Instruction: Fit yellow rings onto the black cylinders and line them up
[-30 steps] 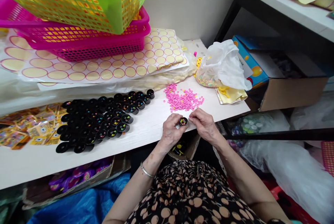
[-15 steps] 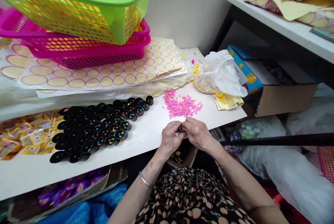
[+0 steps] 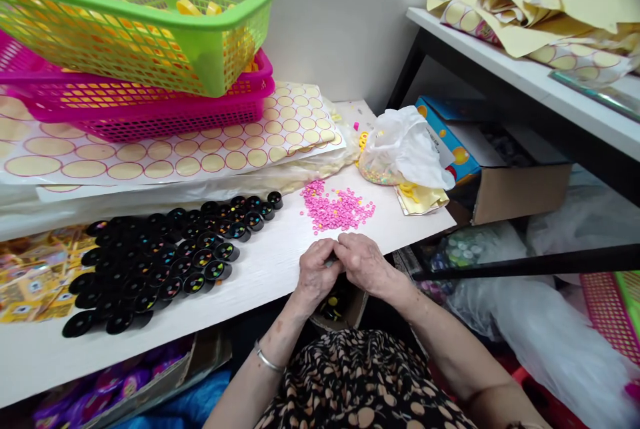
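Note:
My left hand (image 3: 317, 271) and my right hand (image 3: 363, 261) meet at the table's front edge, fingers closed around a small black cup (image 3: 331, 260). Only a sliver of the cup shows now; the fingers hide the rest. Just beyond my hands, small pink beads (image 3: 336, 207) lie in a loose pile with a few yellow ones among them. To the left stand black round cups (image 3: 165, 252) in tight rows, several with coloured bits inside. Below my hands, a box (image 3: 354, 312) holds black and yellow pieces.
A green basket (image 3: 220, 59) of yellow parts rests on a pink basket (image 3: 175, 123), over sheets of round stickers (image 3: 210, 162). Beyond the beads sits a plastic bag (image 3: 400, 149). Printed cards (image 3: 40, 282) lie at far left. A raised shelf (image 3: 525, 85) and open cardboard box (image 3: 520, 192) are at right.
The view has shifted slightly, so the table's things sit further left. My fingers have closed further over the small black cup, whose yellow-dotted face showed before.

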{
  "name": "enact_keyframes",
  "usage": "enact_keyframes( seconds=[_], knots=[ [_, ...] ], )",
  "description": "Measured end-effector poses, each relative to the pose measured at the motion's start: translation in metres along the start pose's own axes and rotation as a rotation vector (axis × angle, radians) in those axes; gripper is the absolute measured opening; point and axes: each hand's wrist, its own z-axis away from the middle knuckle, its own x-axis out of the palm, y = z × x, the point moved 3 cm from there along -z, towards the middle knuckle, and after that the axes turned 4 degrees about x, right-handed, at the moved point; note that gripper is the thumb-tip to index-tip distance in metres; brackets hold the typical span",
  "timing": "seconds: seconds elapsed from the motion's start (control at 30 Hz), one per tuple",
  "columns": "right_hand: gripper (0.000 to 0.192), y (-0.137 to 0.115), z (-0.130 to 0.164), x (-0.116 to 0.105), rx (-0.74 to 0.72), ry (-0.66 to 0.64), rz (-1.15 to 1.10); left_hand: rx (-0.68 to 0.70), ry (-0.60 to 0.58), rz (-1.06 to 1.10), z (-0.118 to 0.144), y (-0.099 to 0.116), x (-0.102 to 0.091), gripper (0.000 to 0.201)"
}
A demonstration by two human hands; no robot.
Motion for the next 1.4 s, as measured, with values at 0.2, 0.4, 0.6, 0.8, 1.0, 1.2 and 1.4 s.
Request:
enact_keyframes(
  seconds=[0.2, 0.4, 0.6, 0.8, 1.0, 1.2, 1.4],
  knots=[
    [0.015, 0.022, 0.0, -0.007, 0.053, -0.009, -0.462, 0.008, 0.033, -0.032, 0.001, 0.0, 0.001, 0.02],
    [0.009, 0.109, 0.006, -0.012, 0.401, 0.417, -0.417, 0.002, 0.041, -0.062, 0.001, 0.0, -0.001, 0.02],
    [0.026, 0.182, 0.001, -0.02, 0.716, 0.361, 0.237, 0.027, 0.06, -0.074, 0.002, -0.005, -0.001, 0.023],
    [0.024, 0.204, -0.004, -0.012, 0.692, 0.108, 0.412, 0.015, 0.049, -0.089, 0.001, -0.004, -0.002, 0.023],
    [0.022, 0.203, 0.002, -0.014, 0.592, 0.203, 0.419, -0.005, 0.066, -0.087, 0.002, -0.003, -0.001, 0.025],
    [0.024, 0.142, 0.012, -0.028, 0.491, 0.373, 0.402, -0.038, 0.079, -0.043, 0.003, -0.004, -0.001, 0.04],
    [0.019, 0.037, 0.029, -0.03, 0.208, 0.416, 0.193, -0.224, 0.335, 0.306, 0.011, 0.021, -0.023, 0.03]
  ],
)
